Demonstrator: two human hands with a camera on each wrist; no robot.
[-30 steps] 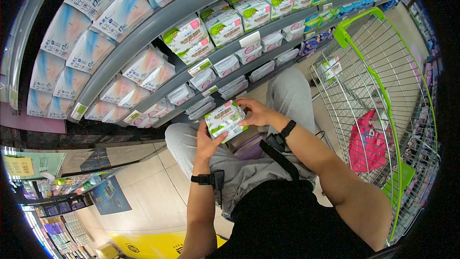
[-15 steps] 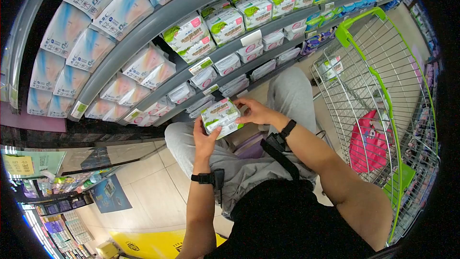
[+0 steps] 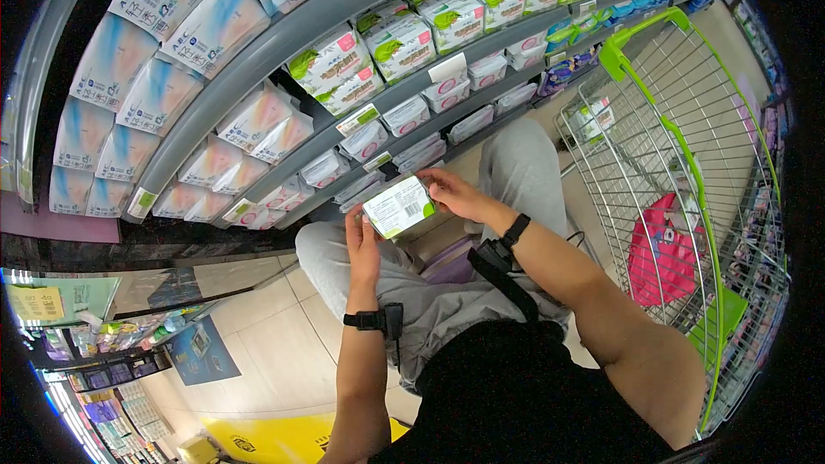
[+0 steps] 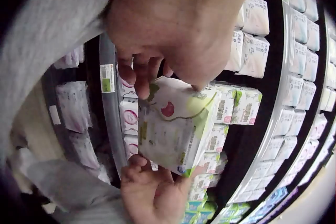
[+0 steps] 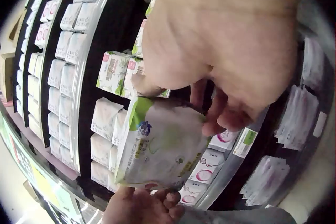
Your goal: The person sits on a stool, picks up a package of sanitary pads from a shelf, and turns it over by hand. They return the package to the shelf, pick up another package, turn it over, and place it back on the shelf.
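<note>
A white and green package (image 3: 399, 208) is held between both hands above the person's lap, its barcode side facing the head camera. The left hand (image 3: 363, 245) grips its left end, and the right hand (image 3: 457, 195) pinches its right end. In the left wrist view the package (image 4: 176, 124) spans from the left hand (image 4: 178, 29) above to the right hand (image 4: 155, 192) below. The right wrist view shows the package (image 5: 163, 142) with the right hand (image 5: 226, 40) at its upper end and the left hand (image 5: 139, 208) at its lower end.
Shelves of packages curve along the front, with similar green and white packs (image 3: 404, 47) in the middle. A green-handled wire cart (image 3: 623, 60) stands at the right, holding a pink bag (image 3: 662, 249) and a similar pack (image 3: 593, 120). A yellow floor panel (image 3: 266, 438) lies lower left.
The package has turned over between the hands, from its leafy printed face to its barcode side. Both hands have stayed at its ends, shifting their fingers slightly.
</note>
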